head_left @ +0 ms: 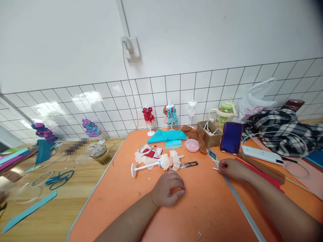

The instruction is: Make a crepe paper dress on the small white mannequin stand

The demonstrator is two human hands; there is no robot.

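My left hand (169, 189) rests on the orange tabletop with its fingers loosely bent and the thumb apart, holding nothing. Just beyond it a small white dress-form stand (147, 165) lies on its side, wrapped in cream ruffled fabric (170, 160). Thread snips (189, 164) lie beside the ruffles. My right hand (230, 169) is closed in a pinch, and two thin white ends (215, 168) stick out from its fingertips; the rest is hidden. Under that hand runs a long grey strip (242, 203).
Along the tiled wall stand a red-dressed mini form (148, 116), a blue-trimmed one (172, 115) and a bare white one (192, 109). Turquoise fabric (166, 135), a pink dish (192, 145), a cardboard box (214, 140), an upright phone (231, 137) and a bottle (225, 114) sit ahead.
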